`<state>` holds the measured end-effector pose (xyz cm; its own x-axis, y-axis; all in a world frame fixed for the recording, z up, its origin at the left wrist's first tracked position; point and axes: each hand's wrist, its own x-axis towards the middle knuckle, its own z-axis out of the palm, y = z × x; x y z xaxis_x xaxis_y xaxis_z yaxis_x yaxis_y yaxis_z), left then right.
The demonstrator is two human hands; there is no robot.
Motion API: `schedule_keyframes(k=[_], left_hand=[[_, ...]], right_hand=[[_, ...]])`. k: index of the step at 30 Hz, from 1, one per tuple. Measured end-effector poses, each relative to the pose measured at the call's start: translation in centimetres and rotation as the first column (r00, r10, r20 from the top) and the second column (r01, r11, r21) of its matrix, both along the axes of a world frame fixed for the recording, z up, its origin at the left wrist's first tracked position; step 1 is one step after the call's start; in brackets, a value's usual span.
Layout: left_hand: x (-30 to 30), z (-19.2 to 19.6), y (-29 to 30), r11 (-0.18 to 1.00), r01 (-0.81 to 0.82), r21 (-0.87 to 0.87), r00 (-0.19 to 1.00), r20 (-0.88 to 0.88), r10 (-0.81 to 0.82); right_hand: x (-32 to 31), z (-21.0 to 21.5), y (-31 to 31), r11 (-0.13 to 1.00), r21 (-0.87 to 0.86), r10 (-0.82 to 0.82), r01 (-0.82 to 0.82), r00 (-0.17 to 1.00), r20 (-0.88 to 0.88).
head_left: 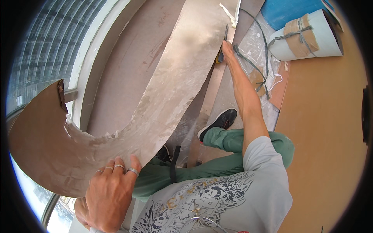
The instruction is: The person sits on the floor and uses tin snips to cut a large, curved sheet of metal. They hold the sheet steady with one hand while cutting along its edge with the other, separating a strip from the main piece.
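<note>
Your left hand (pixel 110 194) is pressing against the near end of a long strip of peeled floor covering (pixel 171 89), ringed fingers (pixel 116 167) curled over its edge and gripping it, so the strip is arching up from the floor and curling round to your left, brown face out and its pale, adhesive-crusted backing showing along the rest. Your right hand (pixel 226 48) is reaching far out at the end of a straight arm, closed round a scraper with a yellow handle (pixel 222 54), whose dark blade is working at the strip's far edge where it is meeting the floor. The strip is bending in a smooth curve without creasing, so it looks flexible yet springy, probably fairly light for its length but awkward, and the ragged, torn corner near the window frame (pixel 83 77) suggests it will tear if you are pulling sharply. Taking hold across the full width near the edge, as you are doing, seems safer than pinching the torn corner. Beneath it the bare subfloor (pixel 132 66) is showing, you are kneeling in green trousers (pixel 229 141) with a black shoe (pixel 219 122) just beside the strip, and a white roll wrapped in brown paper (pixel 307 35) is lying well apart on the board floor (pixel 326 136).
</note>
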<state>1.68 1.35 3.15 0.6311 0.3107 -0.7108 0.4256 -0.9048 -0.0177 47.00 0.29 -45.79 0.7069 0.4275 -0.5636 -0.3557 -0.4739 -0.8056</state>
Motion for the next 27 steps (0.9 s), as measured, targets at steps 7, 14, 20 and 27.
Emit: schedule_keyframes(k=[7, 14, 20, 27], left_hand=[[-0.5, -0.6, 0.3, 1.0, -0.005, -0.031, 1.0, 0.013, 0.005], [-0.2, -0.4, 0.2, 0.999, -0.039, -0.038, 0.999, -0.003, 0.039], [0.0, 0.0, 0.2, 0.994, -0.101, -0.033, 0.995, -0.004, 0.101], [0.5, -0.1, 0.7, 0.989, -0.147, -0.027, 0.986, 0.071, 0.149]], right_hand=[[5.0, -2.8, -1.0, 1.0, -0.013, -0.003, 0.002, 0.998, -0.065], [4.7, -3.9, -0.8, 0.999, 0.022, 0.044, -0.045, 0.998, 0.035], [4.9, -4.1, 1.7, 0.999, 0.024, 0.025, -0.022, 0.992, -0.124], [5.8, -3.4, 0.5, 0.998, 0.006, 0.066, -0.066, 0.997, -0.051]])
